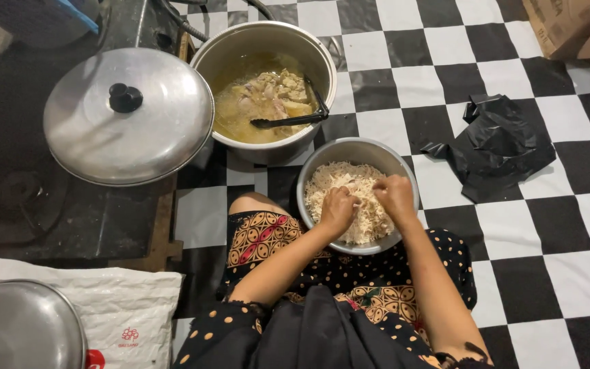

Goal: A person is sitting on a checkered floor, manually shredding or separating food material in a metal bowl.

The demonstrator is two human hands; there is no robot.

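Note:
A metal bowl point(317, 169) of pale shredded meat point(329, 181) sits on the checkered floor just past my knees. Both hands are down in it. My left hand point(338, 210) and my right hand point(395, 198) are curled close together, fingers pinching a piece of the meat between them. Behind the bowl stands a large metal pot point(203, 65) holding yellowish broth and meat chunks point(271, 92), with a black ladle point(295, 119) resting inside against its right rim.
A big metal lid point(128, 116) with a black knob covers a vessel at left. A crumpled black plastic bag point(493, 147) lies at right. A cardboard box point(571, 27) sits top right. Another metal lid point(22, 328) rests on a white sack point(131, 307) at bottom left.

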